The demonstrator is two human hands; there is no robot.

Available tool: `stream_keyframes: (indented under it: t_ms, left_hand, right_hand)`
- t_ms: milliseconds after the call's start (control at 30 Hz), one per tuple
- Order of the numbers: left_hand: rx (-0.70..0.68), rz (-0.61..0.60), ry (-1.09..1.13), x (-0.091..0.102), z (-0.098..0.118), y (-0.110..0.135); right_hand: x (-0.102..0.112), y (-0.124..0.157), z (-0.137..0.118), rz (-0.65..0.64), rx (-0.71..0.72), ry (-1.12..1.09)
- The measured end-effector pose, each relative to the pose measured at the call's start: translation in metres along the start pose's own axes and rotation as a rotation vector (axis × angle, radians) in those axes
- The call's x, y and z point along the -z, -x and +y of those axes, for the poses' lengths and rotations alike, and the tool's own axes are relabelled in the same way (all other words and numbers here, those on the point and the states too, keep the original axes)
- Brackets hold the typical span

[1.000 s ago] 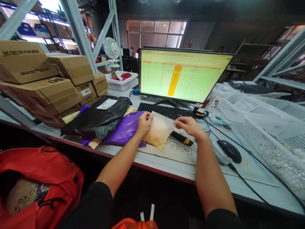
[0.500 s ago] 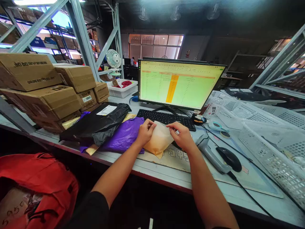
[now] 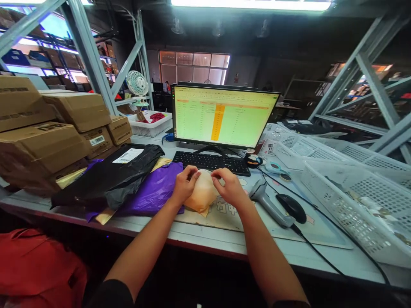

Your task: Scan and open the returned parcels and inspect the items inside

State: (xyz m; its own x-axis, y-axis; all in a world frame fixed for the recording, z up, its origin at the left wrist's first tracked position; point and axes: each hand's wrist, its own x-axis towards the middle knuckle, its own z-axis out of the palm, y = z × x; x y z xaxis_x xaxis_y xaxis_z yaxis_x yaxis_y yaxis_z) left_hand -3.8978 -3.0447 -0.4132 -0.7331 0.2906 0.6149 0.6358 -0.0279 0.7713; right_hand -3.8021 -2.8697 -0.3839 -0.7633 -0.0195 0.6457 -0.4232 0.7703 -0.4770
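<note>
Both my hands hold a small translucent bag with a tan, orange-tinted filling (image 3: 201,194) just above the desk, in front of the black keyboard (image 3: 210,161). My left hand (image 3: 183,185) pinches its left top edge with curled fingers. My right hand (image 3: 229,186) grips the right top edge, fingers bent over it. A purple mailer bag (image 3: 150,192) lies directly left of my left hand, with a black mailer bag (image 3: 112,177) overlapping it further left.
A monitor (image 3: 221,116) with a green spreadsheet stands behind the keyboard. A barcode scanner (image 3: 268,203) and black mouse (image 3: 291,207) lie to the right, near white plastic baskets (image 3: 349,192). Cardboard boxes (image 3: 48,128) are stacked on the left. A red bag (image 3: 35,269) sits below the desk.
My hands have drawn closer together, bunching the small bag's top edge. The camera has tilted upward and shifted, so the red bag sits lower in view.
</note>
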Motion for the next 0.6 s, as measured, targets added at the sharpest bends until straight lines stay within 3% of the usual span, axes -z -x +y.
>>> stream_keyframes:
  t_ms: [133,333,600]
  left_hand:
    - [-0.021,-0.009,-0.005,0.001,-0.002,0.001]
    - [-0.062,-0.113,-0.041,-0.001,-0.007,0.002]
    - [-0.089,-0.184,-0.083,-0.002,-0.007,0.002]
  right_hand:
    - [0.004,0.0,-0.003,-0.07,-0.102,-0.056]
    - [0.012,0.002,-0.003,-0.216,-0.381,-0.232]
    - [-0.004,0.002,0.003,-0.153,-0.267,0.072]
